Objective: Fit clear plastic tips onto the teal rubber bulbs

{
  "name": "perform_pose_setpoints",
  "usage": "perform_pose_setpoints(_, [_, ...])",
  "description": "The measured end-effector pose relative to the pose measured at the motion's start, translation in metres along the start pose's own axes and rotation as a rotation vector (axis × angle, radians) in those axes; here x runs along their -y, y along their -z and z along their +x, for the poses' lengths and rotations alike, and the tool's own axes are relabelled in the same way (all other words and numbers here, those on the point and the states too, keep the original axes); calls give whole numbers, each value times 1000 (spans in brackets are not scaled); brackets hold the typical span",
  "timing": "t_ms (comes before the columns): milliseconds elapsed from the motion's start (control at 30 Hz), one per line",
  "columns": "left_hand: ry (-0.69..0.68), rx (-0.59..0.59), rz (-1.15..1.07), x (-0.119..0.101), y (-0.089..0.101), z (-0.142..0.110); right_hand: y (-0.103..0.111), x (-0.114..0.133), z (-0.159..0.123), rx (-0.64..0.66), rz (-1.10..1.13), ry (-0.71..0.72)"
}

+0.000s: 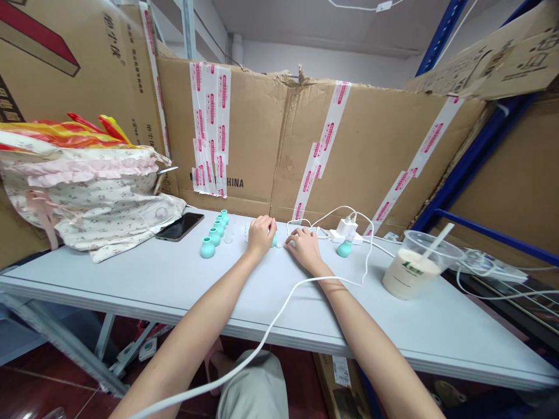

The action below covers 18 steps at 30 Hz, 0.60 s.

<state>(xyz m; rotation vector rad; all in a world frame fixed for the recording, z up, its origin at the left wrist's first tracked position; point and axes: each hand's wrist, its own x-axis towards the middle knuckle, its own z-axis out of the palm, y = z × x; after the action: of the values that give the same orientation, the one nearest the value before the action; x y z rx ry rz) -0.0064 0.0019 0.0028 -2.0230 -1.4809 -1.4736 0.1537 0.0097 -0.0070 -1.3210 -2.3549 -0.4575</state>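
Observation:
My left hand [261, 234] rests near the back of the white table [144, 279], its fingers curled round a small teal bulb-shaped piece [274, 239] that shows at its right side. My right hand [303, 245] lies just to the right, fingers bent down onto a small pale part that I cannot make out. A row of several teal bulb pieces [213, 235] stands to the left of my left hand. One more teal piece [344, 249] sits to the right, beside a white charger plug [347, 228].
A black phone [180, 226] lies by a floral cloth bag [87, 192] at the left. A plastic cup of milky drink with a straw [414, 265] stands at the right. A white cable [305, 282] crosses the table over my right forearm. Taped cardboard walls [349, 151] stand behind.

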Motion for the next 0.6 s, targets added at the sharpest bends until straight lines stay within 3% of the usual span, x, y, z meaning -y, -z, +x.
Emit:
perform_pose_setpoints(167, [-50,53,84,0,1,1,9,-5,1,-58,54,-59])
perform_pose_setpoints(300, [-309,210,213,-3,0,-2,21,-9,4,-142,168,-185])
perform_pose_setpoints(433, [-530,363,291,-1,-5,-9,29,-14,6,-218,399,-300])
perform_pose_setpoints(600, [-575,385,303,-2,-8,-10,31,-17,9,-339,752,-320])
